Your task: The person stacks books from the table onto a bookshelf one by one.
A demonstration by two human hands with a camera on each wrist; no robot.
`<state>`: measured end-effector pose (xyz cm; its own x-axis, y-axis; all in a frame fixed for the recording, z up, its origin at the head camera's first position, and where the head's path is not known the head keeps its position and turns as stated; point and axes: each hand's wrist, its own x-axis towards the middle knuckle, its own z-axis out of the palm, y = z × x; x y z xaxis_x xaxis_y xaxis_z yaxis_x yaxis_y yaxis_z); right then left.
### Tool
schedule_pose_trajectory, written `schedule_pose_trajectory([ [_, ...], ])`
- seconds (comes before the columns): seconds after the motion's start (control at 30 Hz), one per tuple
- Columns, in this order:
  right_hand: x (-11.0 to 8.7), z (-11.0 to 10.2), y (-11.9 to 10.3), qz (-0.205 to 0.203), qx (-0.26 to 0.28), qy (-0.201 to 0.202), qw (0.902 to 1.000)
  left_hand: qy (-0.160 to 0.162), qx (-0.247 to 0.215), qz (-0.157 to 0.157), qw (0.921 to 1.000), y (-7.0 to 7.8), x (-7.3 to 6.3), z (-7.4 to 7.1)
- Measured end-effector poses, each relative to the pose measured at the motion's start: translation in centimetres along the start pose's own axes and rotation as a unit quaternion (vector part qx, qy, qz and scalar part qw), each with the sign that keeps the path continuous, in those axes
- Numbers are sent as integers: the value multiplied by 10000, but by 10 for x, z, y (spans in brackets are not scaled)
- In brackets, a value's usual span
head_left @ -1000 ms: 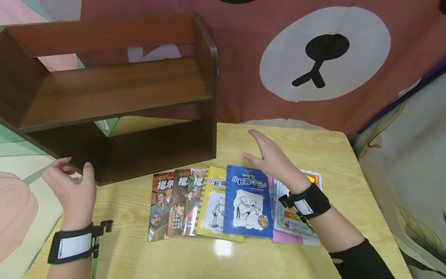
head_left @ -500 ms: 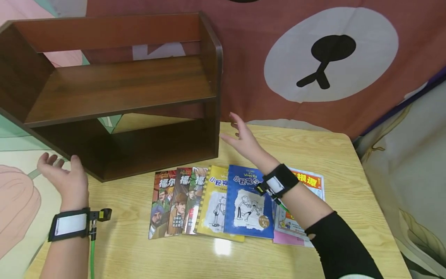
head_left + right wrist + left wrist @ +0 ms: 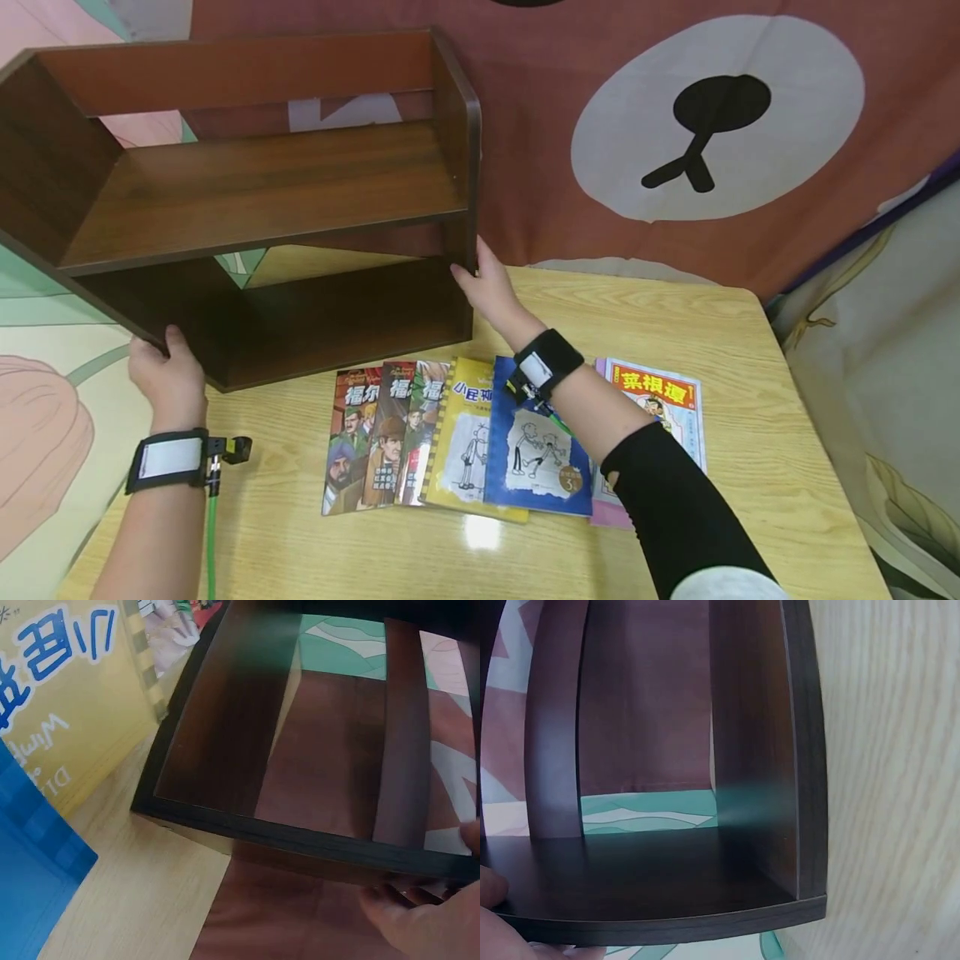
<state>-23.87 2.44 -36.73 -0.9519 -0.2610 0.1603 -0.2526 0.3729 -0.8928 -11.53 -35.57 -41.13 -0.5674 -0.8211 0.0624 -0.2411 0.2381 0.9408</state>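
Observation:
A dark brown two-tier bookshelf [image 3: 285, 187] stands at the back left of the table. My left hand [image 3: 168, 379] grips the front edge of its left side panel, thumb on the inner face and fingers round the outside. On the right side panel my right hand [image 3: 491, 287] has a like grip, thumb inside and fingers behind the outer face. In the left wrist view the thumb [image 3: 491, 886] lies over the panel edge. The right wrist view shows the right hand [image 3: 431, 919] at the opposite panel, its fingers partly hidden under the wood.
A fanned row of comic books [image 3: 348, 442], a yellow book [image 3: 468, 450] and a blue book [image 3: 536, 458] lie before the shelf. More books [image 3: 652, 387] lie partly under the right forearm. A bear-print cloth [image 3: 525, 150] hangs behind the wooden table [image 3: 750, 467].
My right hand has moved left from above the books to the shelf's right panel and taken hold. The left hand has closed onto the left panel. The shelf looks unmoved.

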Motion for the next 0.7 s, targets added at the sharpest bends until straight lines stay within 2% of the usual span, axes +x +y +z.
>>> schedule_pose_trajectory([
  [0.17,2,4,5,-351,-544,75,9979,-27,-67,116,9999,-5,3,-1],
  [0.23,2,3,5,-418,-601,70,9973,35,-32,235,9997,-7,4,-1],
  [0.37,1,2,4,-409,-584,-7,9975,113,-135,339,9993,-9,5,-2],
  [0.7,-9,-5,2,-215,-613,-143,9978,-19,147,358,9993,-8,4,-1],
])
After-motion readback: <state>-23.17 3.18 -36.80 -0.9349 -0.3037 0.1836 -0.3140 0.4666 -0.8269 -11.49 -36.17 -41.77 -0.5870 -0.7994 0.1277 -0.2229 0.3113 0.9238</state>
